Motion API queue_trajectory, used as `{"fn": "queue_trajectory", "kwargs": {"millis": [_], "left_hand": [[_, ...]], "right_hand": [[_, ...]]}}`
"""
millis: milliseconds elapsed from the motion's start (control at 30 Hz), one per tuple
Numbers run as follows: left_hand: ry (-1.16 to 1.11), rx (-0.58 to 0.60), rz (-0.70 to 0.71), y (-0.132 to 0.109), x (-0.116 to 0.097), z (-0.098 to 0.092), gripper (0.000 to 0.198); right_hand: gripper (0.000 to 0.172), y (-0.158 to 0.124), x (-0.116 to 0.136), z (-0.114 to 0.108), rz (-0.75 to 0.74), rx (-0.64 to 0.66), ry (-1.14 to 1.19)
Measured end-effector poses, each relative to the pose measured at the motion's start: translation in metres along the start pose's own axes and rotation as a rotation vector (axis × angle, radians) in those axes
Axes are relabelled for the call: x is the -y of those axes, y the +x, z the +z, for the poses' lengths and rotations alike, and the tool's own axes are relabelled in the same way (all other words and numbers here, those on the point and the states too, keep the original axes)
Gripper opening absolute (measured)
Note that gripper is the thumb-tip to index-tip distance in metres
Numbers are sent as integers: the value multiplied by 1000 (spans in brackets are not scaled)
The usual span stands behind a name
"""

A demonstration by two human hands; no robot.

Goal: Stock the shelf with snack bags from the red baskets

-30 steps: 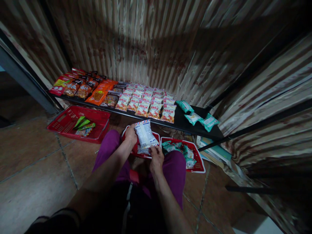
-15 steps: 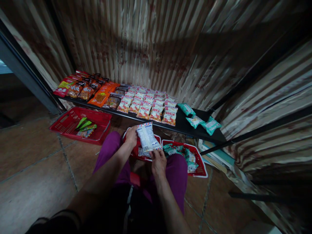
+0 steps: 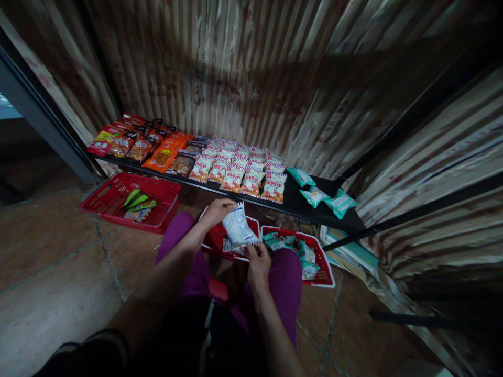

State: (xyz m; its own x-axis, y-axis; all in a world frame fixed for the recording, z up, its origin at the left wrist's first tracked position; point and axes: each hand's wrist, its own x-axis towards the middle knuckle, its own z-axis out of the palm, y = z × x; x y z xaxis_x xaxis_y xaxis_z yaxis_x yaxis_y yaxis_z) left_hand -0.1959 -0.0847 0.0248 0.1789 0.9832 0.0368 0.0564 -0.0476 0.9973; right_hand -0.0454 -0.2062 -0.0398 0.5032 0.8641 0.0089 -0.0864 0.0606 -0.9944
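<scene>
Head view, looking down past knees in purple trousers. Holds a white snack packet (image 3: 239, 229) between both hands, just above the red basket (image 3: 214, 241) wedged between the knees: left hand (image 3: 218, 209) with fingers pinched together on the packet's top edge, right hand (image 3: 257, 259) with fingers clamped on its lower corner. Probably gripped at opposite ends to keep the film stretched flat and tilted up where the print can be read. Shows what look like a few more pale packets lying in that basket beneath. Shows a second basket (image 3: 324, 272) just beside the right knee, holding teal packs, and a third basket (image 3: 110, 193) well apart to the left on the tiled floor (image 3: 51, 262), holding a few green packets (image 3: 135, 200). Takes in, beyond the knees, a low black shelf (image 3: 294, 201) against the corrugated wall (image 3: 243, 78): orange-and-white packets (image 3: 239, 167) laid in tight overlapping rows, likely so each face shows, red and orange packs (image 3: 133, 141) at the left end, three teal packets (image 3: 320, 196) loose at the right.
</scene>
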Motion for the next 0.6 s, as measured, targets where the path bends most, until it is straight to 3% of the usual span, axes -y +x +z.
{"fn": "queue_trajectory", "kwargs": {"millis": [100, 300, 600], "left_hand": [[102, -58, 9, 1, 3, -1, 15], [35, -215, -7, -2, 14, 7, 16], [-57, -197, -4, -6, 11, 9, 13]], "right_hand": [[20, 0, 0, -4, 52, -21, -15], [19, -2, 7, 0, 118, -40, 127], [35, -4, 20, -2, 126, -7, 170]]}}
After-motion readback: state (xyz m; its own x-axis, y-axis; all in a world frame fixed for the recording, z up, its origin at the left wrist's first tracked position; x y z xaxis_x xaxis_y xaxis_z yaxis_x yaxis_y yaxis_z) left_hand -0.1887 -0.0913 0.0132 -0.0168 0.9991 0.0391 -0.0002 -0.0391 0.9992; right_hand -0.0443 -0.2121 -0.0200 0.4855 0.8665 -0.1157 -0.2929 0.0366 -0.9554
